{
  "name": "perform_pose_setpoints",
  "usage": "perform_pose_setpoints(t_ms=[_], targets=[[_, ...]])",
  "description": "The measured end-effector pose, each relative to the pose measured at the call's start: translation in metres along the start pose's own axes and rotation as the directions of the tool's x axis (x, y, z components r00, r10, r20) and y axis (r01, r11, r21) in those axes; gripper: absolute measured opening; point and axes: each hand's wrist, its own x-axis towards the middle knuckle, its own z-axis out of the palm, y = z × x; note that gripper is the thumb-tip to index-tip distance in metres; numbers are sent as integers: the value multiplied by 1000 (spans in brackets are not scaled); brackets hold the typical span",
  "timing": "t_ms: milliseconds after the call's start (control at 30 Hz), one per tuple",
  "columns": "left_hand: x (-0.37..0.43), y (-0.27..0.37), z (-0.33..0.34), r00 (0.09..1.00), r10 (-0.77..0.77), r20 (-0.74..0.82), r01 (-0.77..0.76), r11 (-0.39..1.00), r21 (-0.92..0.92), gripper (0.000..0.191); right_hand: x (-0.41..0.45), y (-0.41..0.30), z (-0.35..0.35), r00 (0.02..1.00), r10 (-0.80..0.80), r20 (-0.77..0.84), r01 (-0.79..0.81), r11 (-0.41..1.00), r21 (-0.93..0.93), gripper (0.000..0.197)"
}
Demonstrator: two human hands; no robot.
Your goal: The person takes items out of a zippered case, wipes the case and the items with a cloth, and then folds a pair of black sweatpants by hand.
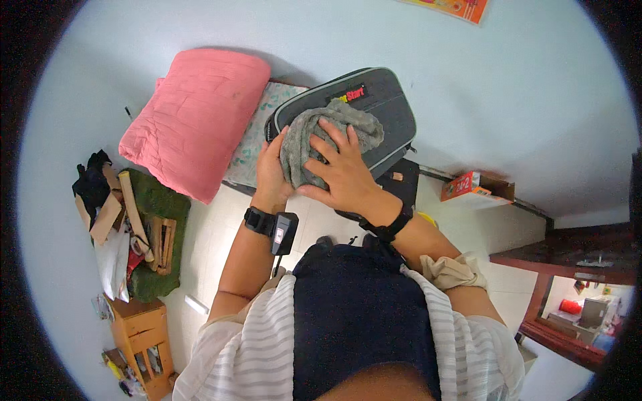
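Note:
A bunched grey cloth (303, 131) with a soft, fuzzy surface is between my two hands, in front of a dark grey zippered case. My left hand (272, 173) grips the cloth at its left edge, thumb along the side and the remaining fingers hidden. Across its front, my right hand (346, 173) presses into the folds with fingers spread. The case (391, 105) has light piping and a logo patch. It leans at a tilt near the wall, partly covered by the cloth and my hands. Whether the cloth touches the case cannot be told.
A folded pink quilt (200, 118) lies left of the case on a surface with a leaf-patterned cover (243, 155). Cardboard and wooden pieces (163, 245) sit at left, above a small wooden cabinet (140, 331). An open carton (476, 190) stands by the right wall, near a dark red door frame (536, 301).

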Motion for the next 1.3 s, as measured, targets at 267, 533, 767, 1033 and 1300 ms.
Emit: perform_pose_setpoints(t_ms=[267,533,767,1033,1300], targets=[[-26,15,12,994,106,13,-106,994,1,28,-2,47,-13,960,221,-171,-268,901,-341,40],[-21,22,5,973,200,115,-204,979,21,31,24,22,-10,937,156,-312,-187,980,-73,19],[-22,37,-7,954,241,178,-247,969,13,32,54,-17,-15,982,-76,-173,17,948,-318,38],[-43,53,-26,946,279,163,-287,957,29,35,35,100,-72,812,409,-416,-494,861,-118,37],[-46,49,-13,968,225,112,-232,972,50,32,-8,87,-51,573,627,-528,-598,760,254,39]])
